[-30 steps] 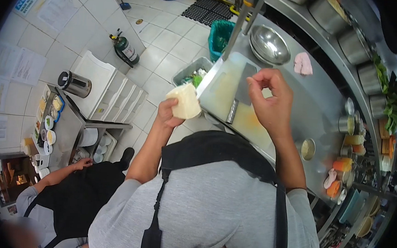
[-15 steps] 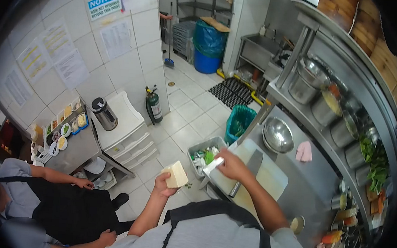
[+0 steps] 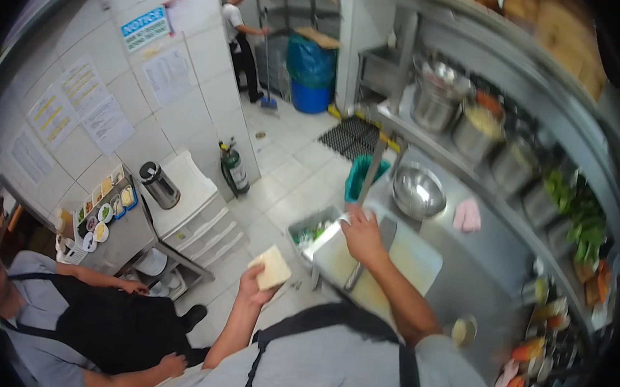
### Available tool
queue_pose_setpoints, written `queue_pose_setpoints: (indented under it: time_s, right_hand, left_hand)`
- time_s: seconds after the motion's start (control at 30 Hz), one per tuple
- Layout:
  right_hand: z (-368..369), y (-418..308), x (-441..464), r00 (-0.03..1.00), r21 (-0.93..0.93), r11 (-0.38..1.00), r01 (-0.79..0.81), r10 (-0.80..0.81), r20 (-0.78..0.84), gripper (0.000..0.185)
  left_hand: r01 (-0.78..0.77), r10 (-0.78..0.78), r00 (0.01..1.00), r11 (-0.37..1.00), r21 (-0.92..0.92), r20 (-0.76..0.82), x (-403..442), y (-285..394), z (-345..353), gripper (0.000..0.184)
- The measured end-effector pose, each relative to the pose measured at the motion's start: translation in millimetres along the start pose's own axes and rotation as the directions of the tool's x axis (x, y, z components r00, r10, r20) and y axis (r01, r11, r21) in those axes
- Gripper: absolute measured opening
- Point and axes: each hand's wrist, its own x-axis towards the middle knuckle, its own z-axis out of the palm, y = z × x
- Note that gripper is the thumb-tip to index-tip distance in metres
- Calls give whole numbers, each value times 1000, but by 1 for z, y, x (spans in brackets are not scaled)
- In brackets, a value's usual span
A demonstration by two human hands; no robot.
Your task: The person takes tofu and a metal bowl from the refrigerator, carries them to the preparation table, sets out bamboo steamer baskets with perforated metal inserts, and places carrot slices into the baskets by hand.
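Observation:
My left hand [image 3: 251, 288] is closed around a pale, cream-coloured block [image 3: 271, 268], which looks like cheese or tofu, and holds it up above the floor. My right hand [image 3: 363, 234] is over the left part of the white cutting board [image 3: 409, 272], its fingers bent and somewhat blurred. A whitish patch [image 3: 327, 239] shows beside those fingers; whether they grip it is unclear. Partly beneath my right hand, a large knife [image 3: 354, 274] lies on the board. Left of the board sits a grey bin [image 3: 299, 230] with green and white scraps.
A metal bowl [image 3: 418, 190] and a pink cloth [image 3: 467, 215] rest on the steel counter [image 3: 473, 277]. Pots [image 3: 478, 133] line the shelf above. A co-worker in a black apron [image 3: 110, 323] is close at left; another person [image 3: 243, 38] holds a broom farther back. A fire extinguisher [image 3: 235, 168] stands by the wall.
My right hand, which held a white piece over the grey bin, has shifted up beside the board's edge. My left hand still holds the block. The view has tilted, showing more of the person with the broom.

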Motion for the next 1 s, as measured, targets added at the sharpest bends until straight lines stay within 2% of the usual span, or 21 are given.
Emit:
queue_pose_setpoints:
  time_s: [0.03,0.07,0.13,0.2,0.3,0.4,0.47,0.53,0.6,0.67,0.7,0.77,0.83,0.9,0.93,1.0]
  right_hand:
    - [12,11,-15,999,248,968,39,-41,2,56]
    - [26,25,-30,997,478,876,70,-76,-7,57]
    - [63,59,-59,974,366,928,-68,-17,224,55]
    - [67,70,-86,989,215,977,-11,-21,144,53]
    - [94,76,-109,978,262,954,-149,103,179,50]
    - [76,60,-108,967,285,930,-232,191,167,52]
    - [75,58,-111,949,271,917,-293,244,200,47]
    - [86,64,-113,921,262,888,-378,333,203,44]
    - [90,78,-118,892,248,860,-446,403,206,42]
    - [79,99,-130,809,339,735,-587,550,209,54]
    - [70,114,-141,815,350,738,-577,547,189,51]
    - [34,129,-174,836,498,685,-531,520,176,52]
    - [5,127,-214,791,557,594,-580,574,211,52]
    - [-32,108,-244,715,524,535,-663,659,231,47]
    - [-28,109,-262,711,523,530,-668,661,239,47]
    - [-10,121,-295,717,399,626,-670,684,131,42]
  left_hand:
    - [-3,6,998,999,48,-60,-2,1,8,61]
    - [-4,15,992,996,89,-124,-2,-1,14,59]
    - [13,12,983,991,130,-185,1,1,-16,54]
    - [20,23,968,986,168,-251,-6,-1,-7,48]
    - [0,49,915,993,122,-400,-20,-14,23,46]
    - [39,22,906,990,135,-423,-23,-16,17,48]
    - [83,-9,906,984,156,-424,-24,-16,18,48]
    - [84,41,876,968,236,-481,-20,-19,20,47]
    - [115,29,874,957,265,-486,-18,-20,24,47]
    - [142,36,881,931,337,-471,-12,-20,24,46]
    - [168,11,895,917,361,-446,-8,-20,21,46]
    - [207,-18,899,898,388,-438,1,-22,19,46]
    - [254,-55,906,864,435,-419,11,-28,18,46]
    - [285,-75,907,833,474,-414,19,-38,27,45]
    - [304,-89,914,799,520,-397,24,-45,31,44]
    - [322,-108,916,773,547,-388,37,-62,34,44]
